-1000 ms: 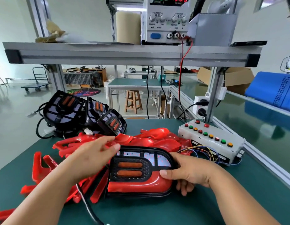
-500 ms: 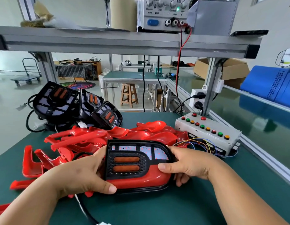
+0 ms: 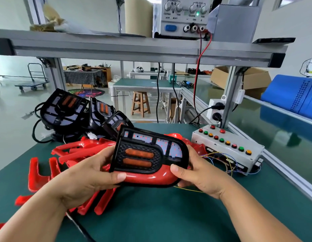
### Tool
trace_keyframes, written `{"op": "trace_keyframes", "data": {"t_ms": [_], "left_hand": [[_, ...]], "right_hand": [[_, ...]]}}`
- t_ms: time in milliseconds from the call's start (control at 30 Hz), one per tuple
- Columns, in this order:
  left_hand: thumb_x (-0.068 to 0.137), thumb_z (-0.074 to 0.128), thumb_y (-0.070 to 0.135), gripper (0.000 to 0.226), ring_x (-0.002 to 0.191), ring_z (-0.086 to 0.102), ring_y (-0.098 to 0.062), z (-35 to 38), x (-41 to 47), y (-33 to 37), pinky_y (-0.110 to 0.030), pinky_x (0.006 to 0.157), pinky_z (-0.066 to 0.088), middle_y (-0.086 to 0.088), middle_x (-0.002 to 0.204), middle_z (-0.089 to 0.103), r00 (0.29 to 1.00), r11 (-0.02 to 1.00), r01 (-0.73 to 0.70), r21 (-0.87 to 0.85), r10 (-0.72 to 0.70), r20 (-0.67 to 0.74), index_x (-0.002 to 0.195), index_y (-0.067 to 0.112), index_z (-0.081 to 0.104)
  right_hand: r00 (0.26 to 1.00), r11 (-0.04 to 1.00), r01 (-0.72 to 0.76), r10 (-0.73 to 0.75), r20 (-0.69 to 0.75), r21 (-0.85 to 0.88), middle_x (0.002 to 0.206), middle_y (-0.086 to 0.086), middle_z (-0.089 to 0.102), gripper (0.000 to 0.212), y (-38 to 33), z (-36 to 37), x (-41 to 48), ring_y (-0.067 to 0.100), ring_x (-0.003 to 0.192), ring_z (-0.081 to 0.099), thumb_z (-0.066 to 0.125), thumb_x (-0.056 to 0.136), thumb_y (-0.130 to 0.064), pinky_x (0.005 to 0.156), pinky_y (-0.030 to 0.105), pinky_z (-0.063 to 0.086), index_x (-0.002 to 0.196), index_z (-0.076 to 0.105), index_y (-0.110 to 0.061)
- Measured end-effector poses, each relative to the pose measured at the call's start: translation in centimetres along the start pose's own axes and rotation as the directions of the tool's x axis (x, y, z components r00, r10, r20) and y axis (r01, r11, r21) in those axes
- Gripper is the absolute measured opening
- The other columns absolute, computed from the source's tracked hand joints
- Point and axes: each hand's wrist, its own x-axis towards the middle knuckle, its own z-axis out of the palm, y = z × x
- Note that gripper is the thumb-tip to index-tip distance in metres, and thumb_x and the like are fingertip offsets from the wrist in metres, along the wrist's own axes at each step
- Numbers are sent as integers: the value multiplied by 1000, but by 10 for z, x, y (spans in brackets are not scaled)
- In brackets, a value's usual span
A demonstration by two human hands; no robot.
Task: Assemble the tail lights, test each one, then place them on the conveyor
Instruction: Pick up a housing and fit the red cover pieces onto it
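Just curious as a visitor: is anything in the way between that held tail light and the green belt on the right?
Yes. The white button box and its loose wires sit on the table between the tail light and the green belt, and a metal rail edges the belt.

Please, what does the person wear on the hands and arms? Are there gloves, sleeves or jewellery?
Nothing is worn. The left hand and the right hand are bare, with no gloves or rings in view. Both forearms are bare too: no sleeves, watch or bracelet as far as the picture reaches. The thumbnails are short and unpainted.
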Motion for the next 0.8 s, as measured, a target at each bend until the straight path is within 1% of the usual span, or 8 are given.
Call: {"op": "trace_keyframes", "data": {"t_ms": [67, 133, 200, 267, 400, 533, 667, 800], "left_hand": [[66, 84, 20, 60, 119, 61, -24, -3, 2, -1, -36, 96, 53, -4, 129, 64, 1000, 999, 7, -49, -8, -17, 122, 31, 63], [64, 85, 22, 60, 119, 61, -26, -4, 4, -3, -40, 100, 50, -7, 128, 64, 999, 996, 22, -81, -24, -26, 120, 29, 65], [65, 85, 22, 56, 119, 61, -26, -1, 7, -6, -45, 103, 46, -8, 127, 65, 998, 997, 23, -80, -27, -60, 118, 28, 66], [73, 84, 18, 45, 117, 62, -24, 4, 10, -8, -44, 102, 44, -7, 125, 66, 995, 997, 12, -76, -19, -97, 114, 26, 69], [76, 70, 11, 41, 114, 64, -24, 9, 13, -8, -45, 102, 45, -8, 122, 68, 991, 998, 8, -54, -15, -136, 116, 21, 68], [73, 71, 12, 42, 110, 66, -26, 10, 15, -8, -42, 97, 50, -10, 117, 70, 989, 998, 10, -67, -20, -148, 114, 17, 68], [72, 72, 11, 42, 105, 68, -29, 13, 17, -9, -35, 82, 59, -13, 114, 70, 987, 995, 9, -102, -25, -158, 113, 12, 68], [71, 80, 18, 40, 102, 69, -33, 15, 18, -10, -37, 85, 54, -14, 113, 71, 982, 988, 25, -155, -53, -180, 109, 13, 70]], "right_hand": [[999, 990, 50, -47, -26, 133, 125, -9, 65, 58, 3, 4, 2, 15, 117, 62, 75, 76, -38, 97, 43, 52, 126, 46, -35], [993, 973, 106, -94, -64, 205, 126, -7, 66, 58, 3, 6, 4, 16, 121, 59, 73, 74, -33, 102, 41, 48, 126, 49, -32], [989, 963, 133, -113, -100, 233, 122, -7, 68, 57, 4, 6, 6, 15, 117, 62, 74, 72, -31, 97, 34, 50, 125, 51, -30], [987, 956, 137, -111, -115, 258, 119, -7, 70, 58, 5, 6, 7, 14, 113, 64, 74, 70, -30, 91, 28, 52, 124, 52, -29], [982, 948, 165, -133, -130, 271, 122, -3, 69, 62, 6, 4, 9, 15, 116, 63, 75, 70, -29, 95, 31, 51, 128, 52, -26], [980, 942, 169, -130, -148, 291, 119, -3, 70, 59, 5, 4, 10, 16, 113, 64, 76, 69, -29, 94, 31, 53, 125, 54, -26], [977, 930, 178, -129, -170, 322, 119, -1, 70, 63, 2, 4, 10, 18, 114, 64, 76, 67, -31, 98, 38, 50, 126, 54, -23], [973, 903, 180, -104, -207, 389, 120, 0, 70, 61, 2, 9, 11, 20, 115, 64, 72, 71, -29, 99, 41, 51, 129, 53, -22]]}}
